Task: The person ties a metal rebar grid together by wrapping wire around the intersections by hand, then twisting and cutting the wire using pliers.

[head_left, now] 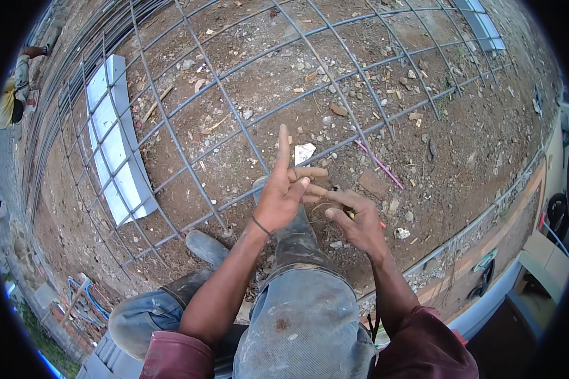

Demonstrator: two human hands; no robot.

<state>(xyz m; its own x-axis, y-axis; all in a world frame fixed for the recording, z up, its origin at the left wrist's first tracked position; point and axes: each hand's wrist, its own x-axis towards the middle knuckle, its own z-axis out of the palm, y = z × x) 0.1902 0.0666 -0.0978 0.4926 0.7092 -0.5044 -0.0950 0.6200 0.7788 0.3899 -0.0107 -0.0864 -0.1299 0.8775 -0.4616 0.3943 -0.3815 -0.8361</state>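
Note:
My left hand (pixel 283 197) is held over my knee, its index finger stretched forward and the other fingers pointing right, with the thumb near them. No object shows in it. Close beside it, my right hand (pixel 358 222) has its fingers bent toward the left fingertips, which they meet or overlap. Small yellow and orange-red bits show at the right palm, part of something mostly hidden. Thin, wire-like strands curve below the right fingers. Beyond both hands lies a grid of steel reinforcing bars (pixel 218 81), its near edge just past my boot (pixel 207 247).
A long white block (pixel 115 136) lies under the mesh on the left, another pale block (pixel 482 26) at far right. Loose bars (pixel 85 47) run along the left. A pink stick (pixel 379 165) lies on stony soil. A low wall edge (pixel 487 243) borders the right side.

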